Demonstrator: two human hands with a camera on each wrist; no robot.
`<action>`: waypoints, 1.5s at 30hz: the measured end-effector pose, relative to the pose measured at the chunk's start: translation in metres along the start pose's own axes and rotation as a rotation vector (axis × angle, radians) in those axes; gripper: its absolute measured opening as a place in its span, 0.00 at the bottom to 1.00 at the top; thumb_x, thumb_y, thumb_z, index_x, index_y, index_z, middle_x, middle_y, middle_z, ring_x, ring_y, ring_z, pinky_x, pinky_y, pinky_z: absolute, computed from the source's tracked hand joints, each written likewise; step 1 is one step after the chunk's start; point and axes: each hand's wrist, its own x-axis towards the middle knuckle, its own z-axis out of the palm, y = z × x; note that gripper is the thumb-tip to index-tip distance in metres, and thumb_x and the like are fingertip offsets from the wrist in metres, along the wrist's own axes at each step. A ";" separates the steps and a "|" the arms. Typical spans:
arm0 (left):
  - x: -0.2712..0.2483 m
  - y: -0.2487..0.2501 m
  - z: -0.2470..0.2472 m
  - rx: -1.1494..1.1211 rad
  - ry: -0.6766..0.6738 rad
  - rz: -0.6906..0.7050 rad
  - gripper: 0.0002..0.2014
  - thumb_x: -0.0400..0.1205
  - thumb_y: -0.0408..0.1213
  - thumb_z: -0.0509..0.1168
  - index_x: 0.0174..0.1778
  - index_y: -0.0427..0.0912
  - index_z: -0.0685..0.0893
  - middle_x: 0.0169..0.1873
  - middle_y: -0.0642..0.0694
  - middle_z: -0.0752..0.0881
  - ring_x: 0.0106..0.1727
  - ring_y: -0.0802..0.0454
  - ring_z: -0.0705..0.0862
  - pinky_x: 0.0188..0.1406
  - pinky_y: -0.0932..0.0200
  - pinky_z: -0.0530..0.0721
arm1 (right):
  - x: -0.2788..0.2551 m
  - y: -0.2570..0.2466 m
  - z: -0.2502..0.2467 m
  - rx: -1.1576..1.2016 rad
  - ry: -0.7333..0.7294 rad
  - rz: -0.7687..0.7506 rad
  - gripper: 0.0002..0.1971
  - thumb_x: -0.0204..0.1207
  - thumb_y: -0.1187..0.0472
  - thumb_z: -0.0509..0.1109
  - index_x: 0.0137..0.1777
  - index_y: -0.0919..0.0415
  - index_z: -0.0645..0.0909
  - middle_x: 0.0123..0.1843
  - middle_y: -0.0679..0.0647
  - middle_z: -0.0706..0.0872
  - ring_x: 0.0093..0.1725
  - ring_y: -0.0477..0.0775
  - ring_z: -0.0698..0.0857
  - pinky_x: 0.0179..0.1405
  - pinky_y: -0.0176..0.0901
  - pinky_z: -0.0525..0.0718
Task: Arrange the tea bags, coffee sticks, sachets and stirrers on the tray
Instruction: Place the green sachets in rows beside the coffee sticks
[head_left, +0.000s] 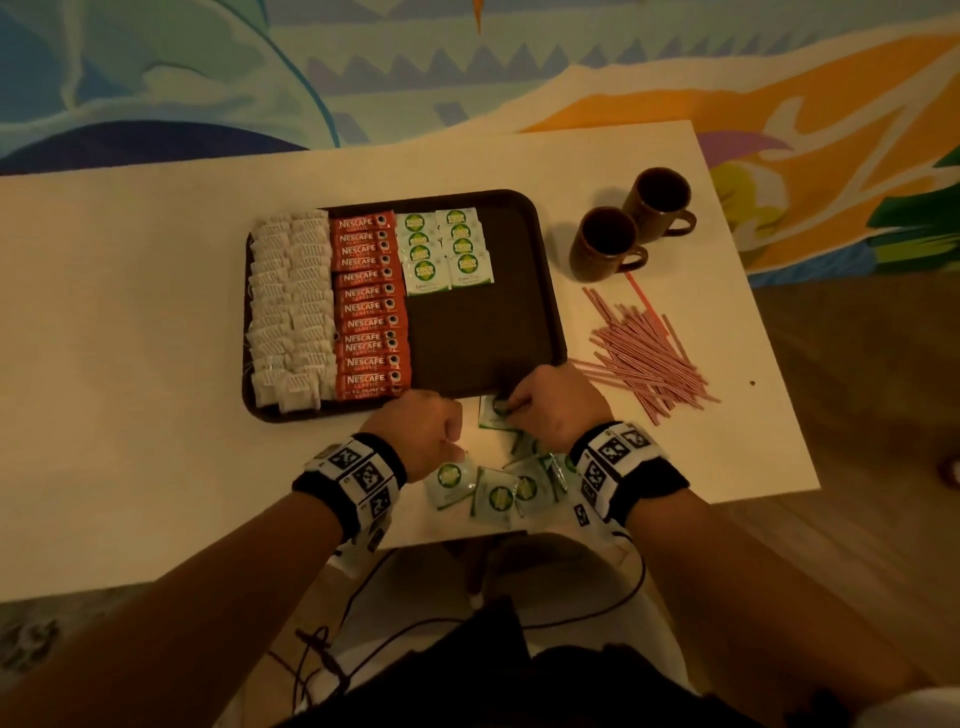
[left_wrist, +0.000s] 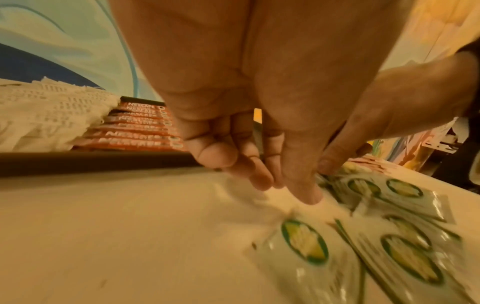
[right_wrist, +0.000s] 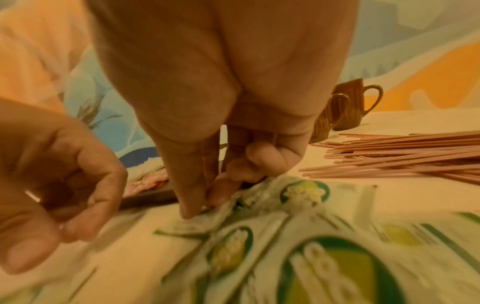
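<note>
My right hand (head_left: 550, 405) pinches a green-and-white sachet (head_left: 488, 419) on the bench (head_left: 156, 364), just beside the near edge of the tray (head_left: 488, 338); I cannot tell which way its long axis runs. My left hand (head_left: 421, 431) is curled beside it, holding nothing. Coffee sticks (head_left: 366, 306) lie crosswise on the tray.

A café-like or break-room tea corner is suggested by a painted mural wall (head_left: 208, 78), a white table (head_left: 130, 338), wood floor (head_left: 857, 389), two brown mugs (head_left: 605, 244) and a stocked tray (head_left: 483, 332).
</note>
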 end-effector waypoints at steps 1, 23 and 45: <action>-0.004 0.000 0.007 0.012 -0.015 -0.017 0.11 0.77 0.51 0.77 0.47 0.53 0.84 0.50 0.53 0.84 0.49 0.53 0.83 0.51 0.51 0.87 | -0.004 0.000 0.003 -0.042 -0.008 -0.018 0.09 0.78 0.51 0.76 0.56 0.47 0.93 0.52 0.51 0.93 0.48 0.57 0.90 0.50 0.51 0.91; -0.017 -0.027 -0.003 -0.249 0.226 -0.048 0.10 0.79 0.35 0.76 0.45 0.53 0.82 0.46 0.54 0.84 0.47 0.57 0.81 0.45 0.59 0.80 | 0.009 -0.021 0.006 0.022 0.091 -0.250 0.04 0.78 0.56 0.77 0.49 0.47 0.85 0.55 0.47 0.80 0.57 0.51 0.80 0.55 0.47 0.83; 0.117 -0.053 -0.094 -0.297 0.505 -0.089 0.07 0.79 0.37 0.76 0.51 0.48 0.88 0.52 0.47 0.83 0.52 0.50 0.82 0.50 0.58 0.76 | 0.149 -0.023 -0.052 0.456 0.324 0.076 0.23 0.72 0.60 0.84 0.66 0.57 0.84 0.51 0.51 0.88 0.51 0.52 0.87 0.53 0.49 0.87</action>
